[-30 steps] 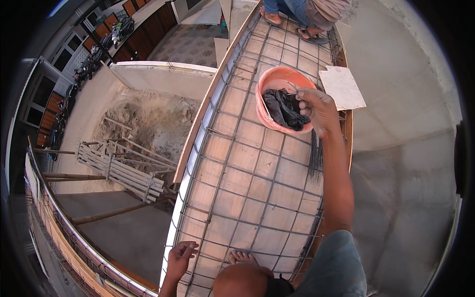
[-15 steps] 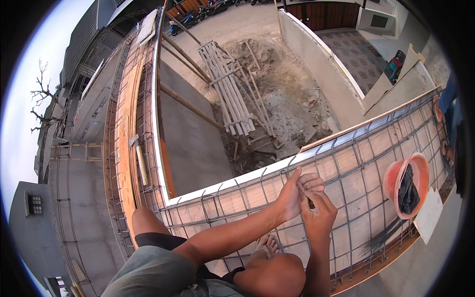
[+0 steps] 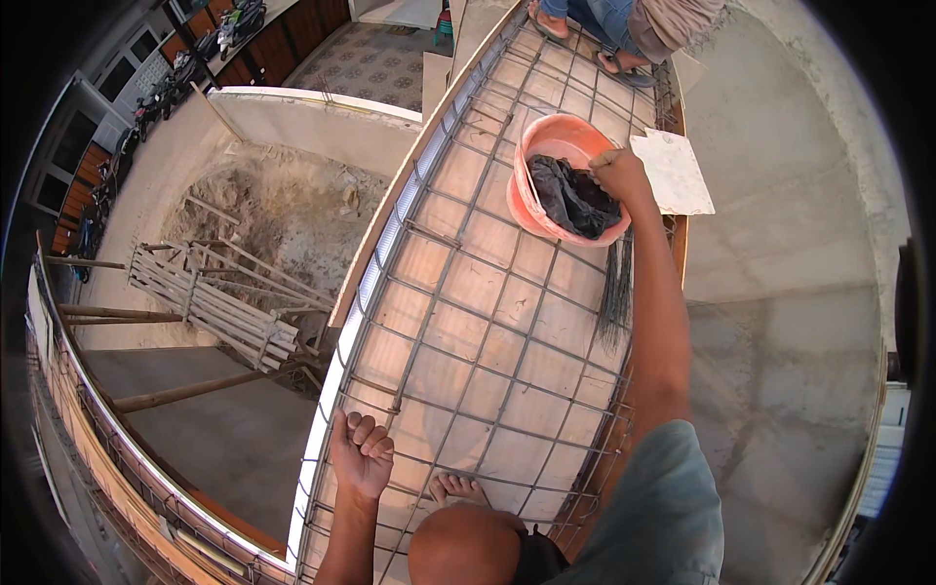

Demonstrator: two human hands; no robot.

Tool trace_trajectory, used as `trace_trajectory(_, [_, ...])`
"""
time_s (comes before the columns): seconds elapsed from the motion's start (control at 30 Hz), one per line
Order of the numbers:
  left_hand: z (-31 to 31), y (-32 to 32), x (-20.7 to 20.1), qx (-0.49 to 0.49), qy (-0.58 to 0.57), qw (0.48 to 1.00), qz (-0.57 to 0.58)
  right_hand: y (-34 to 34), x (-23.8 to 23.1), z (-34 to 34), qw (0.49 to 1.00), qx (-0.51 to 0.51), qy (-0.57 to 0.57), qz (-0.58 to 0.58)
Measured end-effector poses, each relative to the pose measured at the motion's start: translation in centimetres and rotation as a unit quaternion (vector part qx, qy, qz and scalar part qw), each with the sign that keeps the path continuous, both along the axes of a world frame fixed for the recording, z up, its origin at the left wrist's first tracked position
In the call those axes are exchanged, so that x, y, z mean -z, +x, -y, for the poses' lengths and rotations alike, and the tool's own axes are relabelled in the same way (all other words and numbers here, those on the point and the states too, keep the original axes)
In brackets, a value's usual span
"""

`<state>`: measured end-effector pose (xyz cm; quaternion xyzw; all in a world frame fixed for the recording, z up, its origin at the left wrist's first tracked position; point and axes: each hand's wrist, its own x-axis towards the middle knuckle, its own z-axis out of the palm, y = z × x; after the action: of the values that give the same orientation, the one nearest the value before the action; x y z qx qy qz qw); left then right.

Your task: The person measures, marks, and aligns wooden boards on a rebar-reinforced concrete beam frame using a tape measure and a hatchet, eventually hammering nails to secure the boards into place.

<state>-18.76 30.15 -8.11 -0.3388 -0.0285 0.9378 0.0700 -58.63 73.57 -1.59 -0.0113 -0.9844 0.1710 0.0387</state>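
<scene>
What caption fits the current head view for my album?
Right hand at the rim of an orange bucket, left hand curled near a rebar grid.

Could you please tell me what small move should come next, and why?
Perhaps draw the orange bucket slightly nearer with the right hand: that hand is at its rim, the forearm reaches well out, and the left hand is well away from the bucket.

Since half a second ago your right hand (image 3: 626, 180) has parted from your left hand (image 3: 363, 456) — it is back at the orange-pink bucket (image 3: 567, 136), closed on its rim, and the bucket tilts more than a second ago. The left, looser then, is curled into a fist.
</scene>
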Motion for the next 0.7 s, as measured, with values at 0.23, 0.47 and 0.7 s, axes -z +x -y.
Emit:
trace_trajectory(0.23, [0.8, 0.4, -0.7, 0.086, -0.090, 0.990, 0.070, -5.2, 14.8, 0.9, 0.983, 0.021, 0.049, 0.176])
trace_trajectory(0.47, [1.2, 1.1, 0.1, 0.103, -0.099, 0.988, 0.049, -4.7, 18.6, -2.9, 0.989, -0.040, 0.090, 0.108])
trace_trajectory(0.7, [-0.2, 2.1, -0.3, 0.102, -0.095, 0.989, 0.041, -5.9, 20.0, -4.8, 0.991, -0.035, 0.083, 0.095])
